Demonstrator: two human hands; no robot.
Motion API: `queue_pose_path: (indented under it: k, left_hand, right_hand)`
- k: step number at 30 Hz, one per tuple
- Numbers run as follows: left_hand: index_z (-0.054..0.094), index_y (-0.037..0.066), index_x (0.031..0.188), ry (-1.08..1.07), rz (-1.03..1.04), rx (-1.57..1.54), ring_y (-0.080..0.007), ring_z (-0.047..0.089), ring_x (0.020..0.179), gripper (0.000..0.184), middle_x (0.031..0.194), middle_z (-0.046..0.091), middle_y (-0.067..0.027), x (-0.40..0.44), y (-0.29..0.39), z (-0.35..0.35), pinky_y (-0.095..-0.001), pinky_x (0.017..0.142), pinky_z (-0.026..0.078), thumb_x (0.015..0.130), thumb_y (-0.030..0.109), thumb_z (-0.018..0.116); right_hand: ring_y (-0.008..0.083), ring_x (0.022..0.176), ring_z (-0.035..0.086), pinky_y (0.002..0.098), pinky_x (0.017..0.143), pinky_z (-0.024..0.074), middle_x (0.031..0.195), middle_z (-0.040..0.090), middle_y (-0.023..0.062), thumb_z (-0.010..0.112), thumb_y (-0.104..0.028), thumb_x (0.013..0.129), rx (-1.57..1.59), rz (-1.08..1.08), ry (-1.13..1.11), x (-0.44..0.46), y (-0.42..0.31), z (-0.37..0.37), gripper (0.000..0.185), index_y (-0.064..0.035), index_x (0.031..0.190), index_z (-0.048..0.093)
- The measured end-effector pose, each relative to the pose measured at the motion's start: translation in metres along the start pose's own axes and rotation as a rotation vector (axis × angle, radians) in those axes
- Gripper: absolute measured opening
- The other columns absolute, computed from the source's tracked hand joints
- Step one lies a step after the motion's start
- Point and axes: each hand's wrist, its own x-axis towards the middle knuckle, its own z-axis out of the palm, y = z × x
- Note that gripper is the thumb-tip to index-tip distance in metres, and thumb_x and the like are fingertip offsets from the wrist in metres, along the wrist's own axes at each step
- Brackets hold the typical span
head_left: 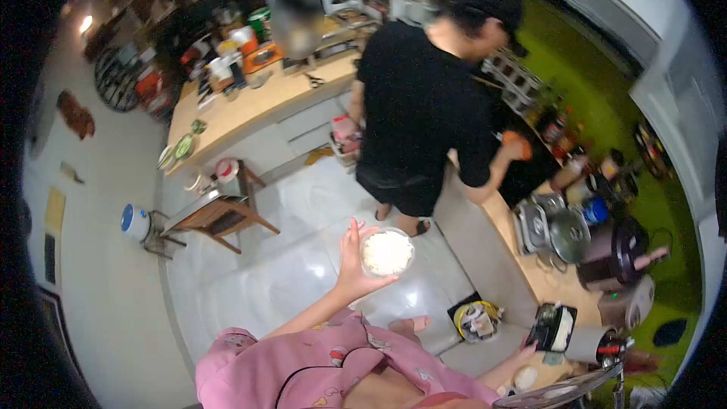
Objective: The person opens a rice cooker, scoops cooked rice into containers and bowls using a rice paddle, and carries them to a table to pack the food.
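Observation:
My left hand [357, 263] holds up a small clear bowl [388, 252] of white rice, with fingers and thumb curled round its side, above the tiled floor. At lower right my right hand [524, 354] grips the near edge of a black container [543, 327] with something white inside. The container is by the counter edge, and its contents are too small to make out. Below the right hand, a round pale item [525, 377] sits near the sink.
A person in black [424, 106] stands ahead at the right counter, one hand on an orange item [516, 145]. Pots [568, 235], bottles and cookers line that counter. A yellow-rimmed bin [478, 320] hangs below it. A wooden chair [219, 216] and a cluttered counter [265, 98] are at left.

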Motion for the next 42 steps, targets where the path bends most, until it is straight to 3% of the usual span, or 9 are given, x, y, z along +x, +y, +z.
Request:
queue_pose_path:
  k: [7,14,18,19,21,22,27,39,42]
  left_hand:
    - [-0.005,-0.001,0.150,0.093,-0.088,0.098,-0.0365,0.035,0.131,0.140,0.132,0.049,-0.0159,-0.017,-0.077,-0.142,-0.0536,0.109,0.017,0.054,0.037,0.088]
    - [-0.007,0.000,0.150,0.234,-0.207,0.331,-0.0350,0.033,0.132,0.138,0.134,0.048,-0.0138,-0.056,-0.146,-0.310,-0.0567,0.111,0.014,0.056,0.040,0.086]
    - [-0.008,0.000,0.149,0.377,-0.387,0.497,-0.0371,0.032,0.132,0.139,0.133,0.048,-0.0145,-0.090,-0.175,-0.378,-0.0560,0.110,0.016,0.055,0.039,0.087]
    - [-0.008,0.000,0.149,0.440,-0.403,0.501,-0.0377,0.032,0.132,0.139,0.133,0.047,-0.0151,-0.104,-0.184,-0.396,-0.0556,0.110,0.017,0.055,0.038,0.087]
    - [-0.008,0.000,0.149,0.548,-0.427,0.520,-0.0391,0.031,0.132,0.140,0.132,0.047,-0.0163,-0.123,-0.203,-0.432,-0.0549,0.110,0.018,0.054,0.036,0.088]
    - [-0.009,0.000,0.149,0.612,-0.452,0.541,-0.0396,0.031,0.132,0.140,0.132,0.047,-0.0169,-0.131,-0.210,-0.451,-0.0546,0.110,0.018,0.054,0.035,0.088]
    - [-0.009,0.001,0.149,0.891,-0.612,0.635,-0.0397,0.030,0.133,0.139,0.133,0.046,-0.0186,-0.169,-0.222,-0.536,-0.0540,0.111,0.018,0.055,0.031,0.089]
    - [-0.004,0.002,0.151,1.297,-1.077,0.936,-0.0404,0.033,0.130,0.135,0.134,0.047,-0.0170,-0.276,-0.293,-0.720,-0.0526,0.111,0.018,0.054,0.022,0.087]
    - [-0.001,0.003,0.152,1.287,-1.193,1.020,-0.0402,0.033,0.129,0.132,0.133,0.048,-0.0168,-0.309,-0.323,-0.756,-0.0530,0.111,0.018,0.054,0.020,0.086]
  right_hand:
    - [0.0322,0.101,0.060,0.0469,0.082,0.0549,0.114,0.059,0.0178,0.056,-0.007,0.086,-0.342,-0.067,-0.246,-0.213,0.045,0.017,0.042,-0.0001,0.127,0.048]
    - [0.0308,0.103,0.059,0.0450,0.083,0.0542,0.118,0.058,0.0167,0.059,-0.009,0.088,-0.618,0.277,-0.784,-0.394,0.146,0.061,0.044,-0.0010,0.130,0.046]
    - [0.0299,0.105,0.059,0.0439,0.083,0.0539,0.120,0.057,0.0160,0.060,-0.010,0.089,-0.758,0.466,-1.164,-0.487,0.219,0.120,0.045,-0.0015,0.131,0.045]
    - [0.0280,0.109,0.057,0.0433,0.085,0.0525,0.124,0.056,0.0146,0.061,-0.011,0.090,-0.638,0.685,-1.194,-0.525,0.233,0.145,0.047,-0.0024,0.133,0.043]
    - [0.0256,0.103,0.060,0.0381,0.091,0.0475,0.121,0.058,0.0123,0.060,-0.004,0.089,-0.788,0.714,-1.256,-0.620,0.233,0.197,0.045,0.0006,0.132,0.046]
    - [0.0235,0.102,0.060,0.0342,0.089,0.0466,0.118,0.060,0.0106,0.060,-0.004,0.089,-0.849,0.697,-1.395,-0.614,0.291,0.205,0.038,0.0022,0.126,0.051]
    - [0.0186,0.096,0.060,0.0327,0.087,0.0454,0.109,0.064,0.0074,0.064,-0.008,0.088,-0.982,0.681,-1.746,-0.789,0.327,0.279,0.030,0.0019,0.115,0.057]
    - [0.0163,0.091,0.063,0.0313,0.083,0.0484,0.101,0.067,0.0073,0.061,-0.007,0.089,-0.950,0.571,-2.037,-1.163,0.451,0.318,0.023,0.0012,0.110,0.060]
    - [0.0188,0.091,0.064,0.0315,0.083,0.0498,0.102,0.066,0.0088,0.061,-0.008,0.090,-0.918,0.682,-2.081,-1.241,0.471,0.312,0.026,0.0013,0.113,0.055]
